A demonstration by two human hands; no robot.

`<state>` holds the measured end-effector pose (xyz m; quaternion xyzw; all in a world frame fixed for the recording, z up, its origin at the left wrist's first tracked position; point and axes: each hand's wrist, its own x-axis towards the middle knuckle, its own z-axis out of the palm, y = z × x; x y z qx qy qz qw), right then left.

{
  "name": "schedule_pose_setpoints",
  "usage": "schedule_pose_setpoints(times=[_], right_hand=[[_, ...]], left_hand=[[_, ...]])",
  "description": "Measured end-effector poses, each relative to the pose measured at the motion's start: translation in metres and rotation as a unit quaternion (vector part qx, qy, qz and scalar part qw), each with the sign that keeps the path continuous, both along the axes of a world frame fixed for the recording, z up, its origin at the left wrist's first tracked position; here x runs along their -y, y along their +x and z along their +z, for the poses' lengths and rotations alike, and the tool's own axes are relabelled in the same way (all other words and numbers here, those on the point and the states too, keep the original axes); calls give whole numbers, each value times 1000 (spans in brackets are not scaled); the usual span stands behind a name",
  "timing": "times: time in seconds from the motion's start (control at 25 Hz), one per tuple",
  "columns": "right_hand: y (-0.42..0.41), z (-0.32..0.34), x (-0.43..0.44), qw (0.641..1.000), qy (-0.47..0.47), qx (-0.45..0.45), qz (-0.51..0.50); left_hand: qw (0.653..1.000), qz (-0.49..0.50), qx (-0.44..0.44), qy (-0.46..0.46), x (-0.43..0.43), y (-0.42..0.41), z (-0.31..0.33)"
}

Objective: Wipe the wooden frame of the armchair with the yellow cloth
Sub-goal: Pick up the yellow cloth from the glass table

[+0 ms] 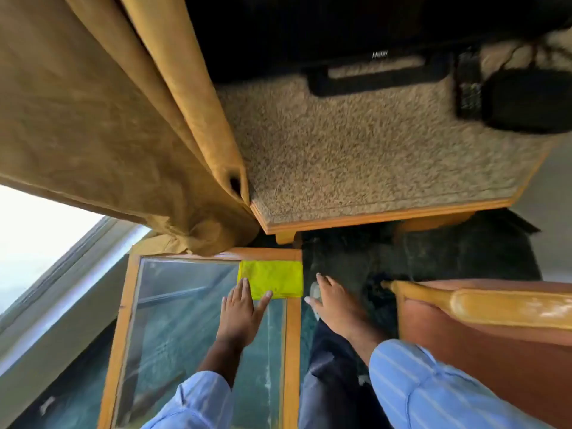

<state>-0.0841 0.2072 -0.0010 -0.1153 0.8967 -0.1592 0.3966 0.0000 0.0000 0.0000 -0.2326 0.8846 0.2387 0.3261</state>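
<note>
Reaching over the glass-topped bench (292,335), left hand (240,314) lies flat, fingers spread, fingertips touching the near edge of the folded yellow cloth (272,278); grip not closed on it. Cloth sits on the bench's far right corner. Right hand (332,300) hangs open above the floor, empty. Armchair's wooden frame (501,308) is to the right, untouched.

I'm in a home living room: a tan curtain (102,125) hangs by the window (34,236), a television (356,29) stands on a carpet-topped stand (356,156), beside a glass-topped table (185,329) and an armchair (495,329).
</note>
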Motion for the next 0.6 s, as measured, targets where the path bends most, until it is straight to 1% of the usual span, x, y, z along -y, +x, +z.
schedule_pose_setpoints(times=[0.04,0.12,0.24,0.28,0.36,0.44,0.6], right_hand=[[-1,-23,9,1000,-12,11,-10],[-6,-65,27,998,-28,34,-55],[-14,-112,49,989,-11,50,-139],[-15,-129,53,985,-5,52,-164],[-16,-151,59,982,7,68,-178],[-16,-172,55,980,4,76,-181],[-19,-175,43,968,-30,93,-231]], left_hand=[[1000,18,-11,6,7,-5,-21],[995,97,-36,10,22,-14,-65],[983,179,-50,-7,35,-18,-125],[979,194,-56,-16,35,-15,-140],[974,212,-62,-56,37,-13,-165],[958,270,-71,-70,36,-17,-186],[933,349,-80,-41,35,-38,-188]])
